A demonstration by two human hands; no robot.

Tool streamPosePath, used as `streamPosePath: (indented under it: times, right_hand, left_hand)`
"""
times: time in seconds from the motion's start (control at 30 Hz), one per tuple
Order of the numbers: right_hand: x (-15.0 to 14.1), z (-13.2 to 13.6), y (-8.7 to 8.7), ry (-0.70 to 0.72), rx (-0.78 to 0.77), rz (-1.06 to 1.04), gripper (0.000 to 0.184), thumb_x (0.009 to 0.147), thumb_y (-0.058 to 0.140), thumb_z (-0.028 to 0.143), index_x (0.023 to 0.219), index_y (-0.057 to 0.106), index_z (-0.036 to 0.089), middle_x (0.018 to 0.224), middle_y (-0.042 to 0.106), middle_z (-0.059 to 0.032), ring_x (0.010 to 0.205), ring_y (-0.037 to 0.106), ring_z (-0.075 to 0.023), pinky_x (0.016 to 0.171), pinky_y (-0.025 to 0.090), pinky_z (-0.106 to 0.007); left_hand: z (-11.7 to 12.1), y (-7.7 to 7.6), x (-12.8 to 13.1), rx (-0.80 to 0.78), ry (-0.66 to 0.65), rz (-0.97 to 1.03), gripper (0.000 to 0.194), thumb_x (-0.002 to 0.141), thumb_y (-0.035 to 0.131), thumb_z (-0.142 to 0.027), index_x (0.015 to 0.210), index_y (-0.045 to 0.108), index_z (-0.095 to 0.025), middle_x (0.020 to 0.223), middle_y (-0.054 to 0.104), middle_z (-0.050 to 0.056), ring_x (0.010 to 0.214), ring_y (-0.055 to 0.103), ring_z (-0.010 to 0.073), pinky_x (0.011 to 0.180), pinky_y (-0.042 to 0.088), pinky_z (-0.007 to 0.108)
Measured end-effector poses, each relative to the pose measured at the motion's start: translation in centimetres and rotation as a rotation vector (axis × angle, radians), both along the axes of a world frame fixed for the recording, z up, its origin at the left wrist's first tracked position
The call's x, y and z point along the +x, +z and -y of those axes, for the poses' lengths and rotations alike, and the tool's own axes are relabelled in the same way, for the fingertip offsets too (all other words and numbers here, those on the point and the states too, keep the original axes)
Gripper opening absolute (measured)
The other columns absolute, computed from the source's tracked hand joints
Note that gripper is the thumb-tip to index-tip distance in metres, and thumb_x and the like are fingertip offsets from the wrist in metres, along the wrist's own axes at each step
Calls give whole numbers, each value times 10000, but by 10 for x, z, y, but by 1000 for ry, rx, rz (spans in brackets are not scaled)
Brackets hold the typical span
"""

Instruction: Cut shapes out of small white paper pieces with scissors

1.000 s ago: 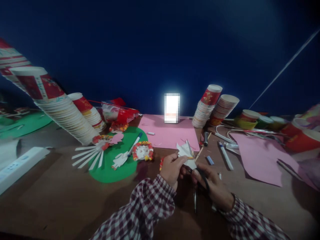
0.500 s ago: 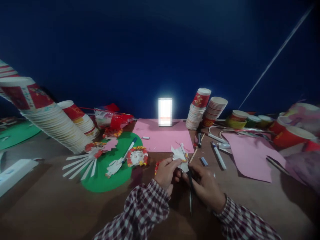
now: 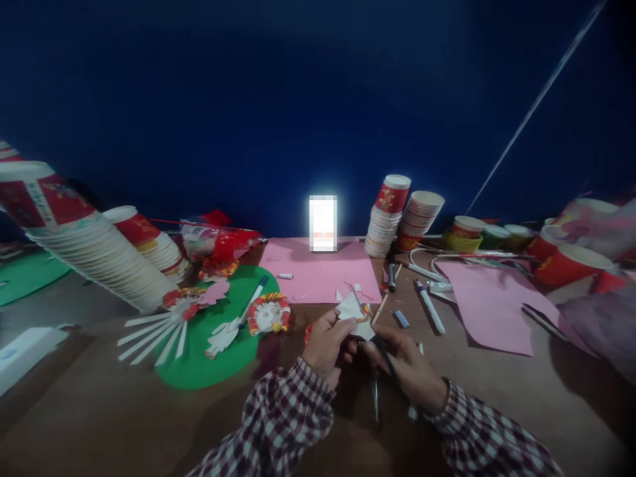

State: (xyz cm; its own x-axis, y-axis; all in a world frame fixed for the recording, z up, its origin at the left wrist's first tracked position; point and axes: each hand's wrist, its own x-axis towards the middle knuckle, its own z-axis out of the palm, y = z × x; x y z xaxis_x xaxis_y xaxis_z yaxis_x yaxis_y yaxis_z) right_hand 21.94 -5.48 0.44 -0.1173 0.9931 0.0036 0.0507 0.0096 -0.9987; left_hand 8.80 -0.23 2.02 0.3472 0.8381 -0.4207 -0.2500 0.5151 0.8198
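Note:
My left hand (image 3: 324, 346) pinches a white paper cut-out (image 3: 350, 309) with a red and yellow patch near its lower edge. In my right hand (image 3: 416, 372) is what looks like a pair of scissors (image 3: 376, 396), dark near the fingers with a thin silvery part pointing down towards me. My right fingertips are close to the paper's lower edge; the exact grip is partly hidden. Just left of my hands lies a round paper face (image 3: 269, 314) with a red and yellow border. A small white scrap (image 3: 412, 413) shows below my right hand.
Pink sheets (image 3: 318, 268) lie behind and to the right. At left, a green sheet (image 3: 189, 376) carries a white figure (image 3: 222, 339), a marker (image 3: 253, 301) and fanned paper strips (image 3: 149, 338). Stacked paper cups (image 3: 99, 255) lean at left; more stacks (image 3: 381, 228) stand behind. Markers (image 3: 430, 307) lie right.
The view has shifted slightly. The dark part of the scissors has swung to the right, apart from the silvery part. A white scrap now shows below my right hand. My left hand still holds the paper.

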Motion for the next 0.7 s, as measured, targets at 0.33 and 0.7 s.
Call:
streamPosePath:
  times: [0.33,0.7]
  right_hand:
    - [1,1,2,8,-31,5,231,790,627,358,890,640,151,638,498,22,571,420,-106,496,367,-197]
    - [2,3,3,41,-134,-47,358,800,537,513,674,509,179,584,448,31,510,415,-107,466,365,-217]
  left_hand:
    - [0,-1,-1,86,49,-140,202,665,609,-320,719,580,-128,387,427,-68,320,334,36,304,215,142]
    - [-4,4,-3,-78,-22,31,318,531,722,-320,697,550,-111,453,456,-59,328,286,6,324,138,154]
